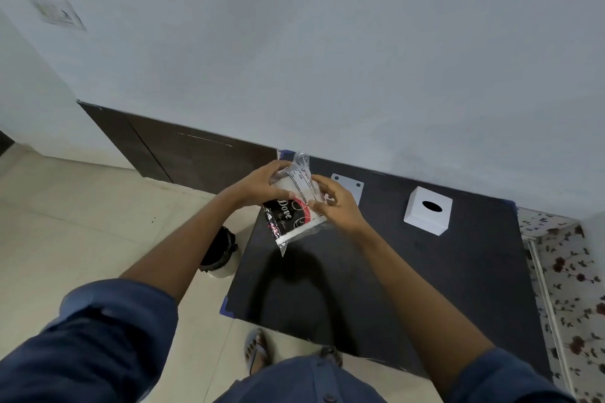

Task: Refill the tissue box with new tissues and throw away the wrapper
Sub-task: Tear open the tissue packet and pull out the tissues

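**Head view: both hands on the tissue pack, wrapper not yet off**

Head view looks down on the black table (409, 288), set against the wall with blue tape at its corners. On the floor to its left stands the waste bin (220, 252), black-lined, ready for the wrapper. Far right on the table sits the white tissue box cover (428, 215), oval slot up, and just beside the hands lies a white base plate (352, 188), partly hidden by the right hand.

Now the action: the tissue pack (294, 211) is held in the air above the table's left part, tilted. The left hand (258, 185) is clamped on its upper left edge; the right hand (337, 206) pinches the right side, fingers closed on the clear film.

The pack looks light and soft, a squashy stack in thin, slippery plastic. The loose film tail at the top end (302, 159) seems the place to grip and tear. Squeezing the middle would likely crumple the tissues; hold the edges instead.
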